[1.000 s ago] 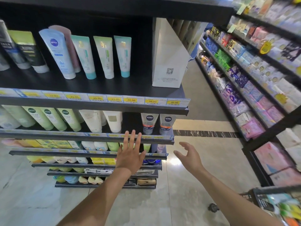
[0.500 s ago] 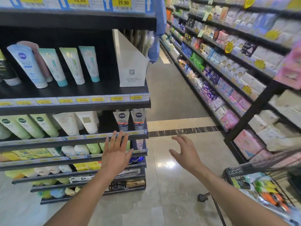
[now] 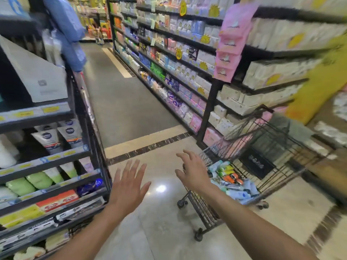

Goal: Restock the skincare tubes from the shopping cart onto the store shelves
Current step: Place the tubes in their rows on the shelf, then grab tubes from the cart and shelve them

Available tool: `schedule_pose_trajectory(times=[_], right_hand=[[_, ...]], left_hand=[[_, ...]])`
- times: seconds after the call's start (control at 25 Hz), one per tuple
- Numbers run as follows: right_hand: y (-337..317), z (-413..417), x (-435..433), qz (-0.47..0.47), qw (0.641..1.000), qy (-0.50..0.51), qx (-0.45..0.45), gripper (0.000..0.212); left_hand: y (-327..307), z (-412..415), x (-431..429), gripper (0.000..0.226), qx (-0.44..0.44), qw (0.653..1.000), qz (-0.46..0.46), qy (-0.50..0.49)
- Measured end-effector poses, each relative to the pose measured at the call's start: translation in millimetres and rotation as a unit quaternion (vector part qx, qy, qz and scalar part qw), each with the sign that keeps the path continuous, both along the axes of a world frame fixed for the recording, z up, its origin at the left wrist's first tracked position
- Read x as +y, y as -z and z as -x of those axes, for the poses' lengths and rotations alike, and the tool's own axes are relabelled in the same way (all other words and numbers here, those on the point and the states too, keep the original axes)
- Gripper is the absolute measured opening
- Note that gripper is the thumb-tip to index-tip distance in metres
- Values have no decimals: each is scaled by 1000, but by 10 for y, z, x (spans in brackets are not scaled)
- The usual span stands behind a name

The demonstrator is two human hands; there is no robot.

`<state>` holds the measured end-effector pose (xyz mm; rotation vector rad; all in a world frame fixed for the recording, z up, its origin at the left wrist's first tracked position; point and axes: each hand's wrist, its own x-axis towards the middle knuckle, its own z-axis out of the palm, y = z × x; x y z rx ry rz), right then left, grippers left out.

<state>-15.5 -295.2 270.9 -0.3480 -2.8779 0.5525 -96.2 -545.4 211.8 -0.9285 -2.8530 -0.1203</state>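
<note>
Reaching out over the glossy floor (image 3: 161,212), both hands are empty. The left hand (image 3: 127,186) has a flat, wide-open grip, fingers spread, palm down, touching nothing; it hangs just beside the end post of the skincare shelves (image 3: 90,151). The right hand (image 3: 193,171) has a loosely open grip, fingers curled a little, and it holds nothing; it sits in front of the near corner of the shopping cart (image 3: 262,156), and whether it touches the wire rim cannot be told.

The skincare tubes (image 3: 231,177) lie in a loose heap in the bottom of the cart's basket, white, pale blue, green-yellow and orange ones mixed together; blur makes them too muddled to count. On the left shelves two grey Nivea tubes (image 3: 58,136) stand cap down side by side, with green and white tubes (image 3: 37,179) on the shelf below. Across the aisle, long shelves (image 3: 178,72) carry packed goods, and a strip of pink packets (image 3: 232,40) hangs from them above the cart.
</note>
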Motion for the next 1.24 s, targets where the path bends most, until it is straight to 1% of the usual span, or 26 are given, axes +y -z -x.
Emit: schedule_pose_trajectory(times=[0.12, 0.32, 0.52, 0.68, 0.88, 1.12, 1.24], right_hand=[[26, -651, 553, -3, 998, 67, -3, 59], [105, -1603, 1287, -8, 986, 165, -18, 62], [136, -2452, 1850, -1, 960, 279, -13, 60], [156, -2918, 2263, 0, 939, 344, -20, 62], [50, -3241, 3059, -33, 913, 407, -18, 59], [-263, -3197, 4180, -75, 900, 429, -9, 59], [-460, -3085, 4681, -104, 903, 417, 0, 60]], left_hand=[[4, -393, 732, 72, -25, 997, -1, 73], [-42, -915, 1720, 70, -22, 983, 16, 179], [-41, -1352, 2629, 65, -28, 957, 27, 287], [-5, -1561, 3378, 64, -31, 933, 32, 358], [-51, -1635, 4590, 72, -13, 906, -1, 424], [-391, -1404, 5954, 67, 15, 898, -54, 437], [-570, -1302, 6482, 66, 27, 896, -74, 436]])
